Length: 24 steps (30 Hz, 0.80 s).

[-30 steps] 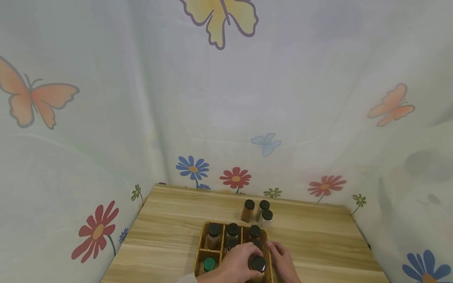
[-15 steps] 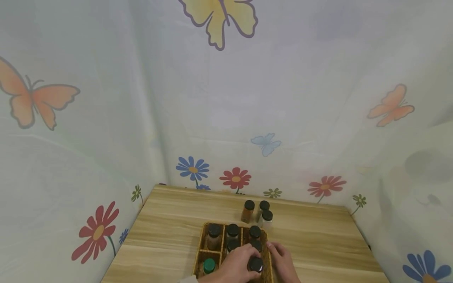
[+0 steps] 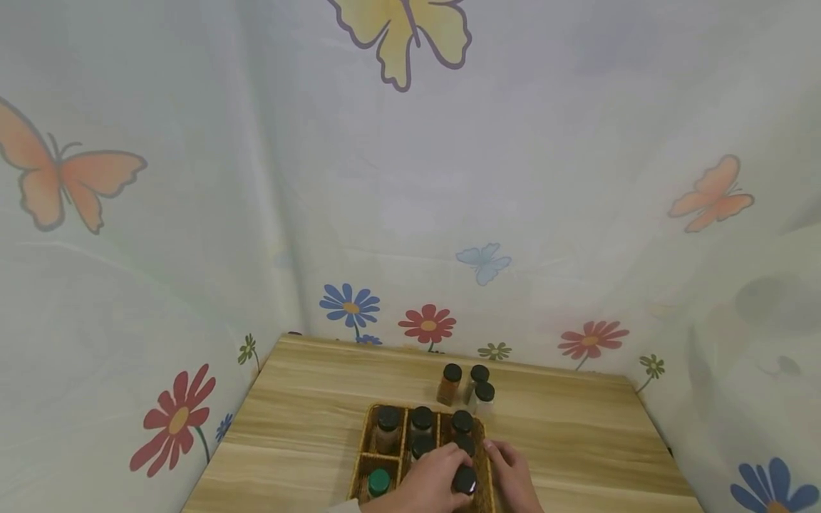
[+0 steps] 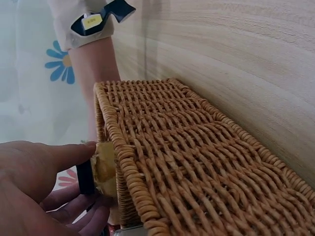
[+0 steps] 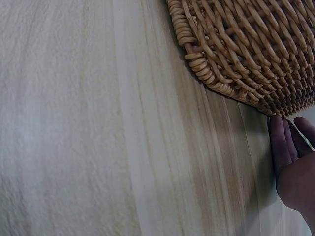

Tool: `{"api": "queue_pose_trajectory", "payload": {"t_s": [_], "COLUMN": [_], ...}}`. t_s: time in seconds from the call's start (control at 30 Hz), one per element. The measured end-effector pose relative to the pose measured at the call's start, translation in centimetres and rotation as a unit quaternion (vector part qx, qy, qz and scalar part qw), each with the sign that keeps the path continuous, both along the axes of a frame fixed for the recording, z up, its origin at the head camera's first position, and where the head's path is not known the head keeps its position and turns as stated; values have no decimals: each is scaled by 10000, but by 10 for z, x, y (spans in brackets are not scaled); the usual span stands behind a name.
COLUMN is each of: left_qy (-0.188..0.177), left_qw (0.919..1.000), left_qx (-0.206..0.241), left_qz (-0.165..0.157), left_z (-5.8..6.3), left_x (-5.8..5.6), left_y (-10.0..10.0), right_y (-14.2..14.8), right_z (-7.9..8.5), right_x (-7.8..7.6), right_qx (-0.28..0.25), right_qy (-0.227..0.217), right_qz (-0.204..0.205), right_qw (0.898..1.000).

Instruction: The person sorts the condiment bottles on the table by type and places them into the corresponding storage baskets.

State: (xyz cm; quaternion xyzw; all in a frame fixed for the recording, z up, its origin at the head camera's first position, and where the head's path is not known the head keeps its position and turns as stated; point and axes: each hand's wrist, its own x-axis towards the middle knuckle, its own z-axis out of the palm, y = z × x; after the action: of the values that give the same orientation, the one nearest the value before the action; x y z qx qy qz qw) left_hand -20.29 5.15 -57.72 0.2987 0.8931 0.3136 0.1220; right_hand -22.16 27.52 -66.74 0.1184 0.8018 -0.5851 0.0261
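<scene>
Head: left grip [image 3: 431, 477] around jar [image 3: 465, 479]

rough wicker basket [image 4: 192, 147], smooth wood-grain table [image 3: 308, 399], glossy bottle cap [image 3: 465, 479]

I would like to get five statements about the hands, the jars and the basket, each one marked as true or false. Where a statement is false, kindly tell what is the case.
1. The left hand holds a black-lidded jar. True.
2. The right hand is at the outer side of the basket. True.
3. Only one jar stands outside the basket. False: three jars stand on the table beyond it.
4. Every lid in view is black. False: one jar inside the basket has a green lid.
5. Dividers split the inside of the basket. True.
</scene>
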Motion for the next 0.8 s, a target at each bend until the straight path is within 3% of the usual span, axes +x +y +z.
{"api": "queue_pose_trajectory", "payload": {"t_s": [0.37,0.57,0.8], "left_qy": [-50,227,435], "left_qw": [9999,9986,9961], "left_qx": [-107,421,761], "left_qz": [-103,-237,85], "left_z": [32,51,81], "left_x": [-2,-20,-48], "left_y": [-8,-14,-15], "right_y": [0,0,-2], "right_z": [-2,-2,0], "right_x": [1,0,1], "right_qx": [103,215,286], "right_qy": [163,226,265], "right_qz": [-40,-57,-19], "right_qw": [9998,9995,9992]}}
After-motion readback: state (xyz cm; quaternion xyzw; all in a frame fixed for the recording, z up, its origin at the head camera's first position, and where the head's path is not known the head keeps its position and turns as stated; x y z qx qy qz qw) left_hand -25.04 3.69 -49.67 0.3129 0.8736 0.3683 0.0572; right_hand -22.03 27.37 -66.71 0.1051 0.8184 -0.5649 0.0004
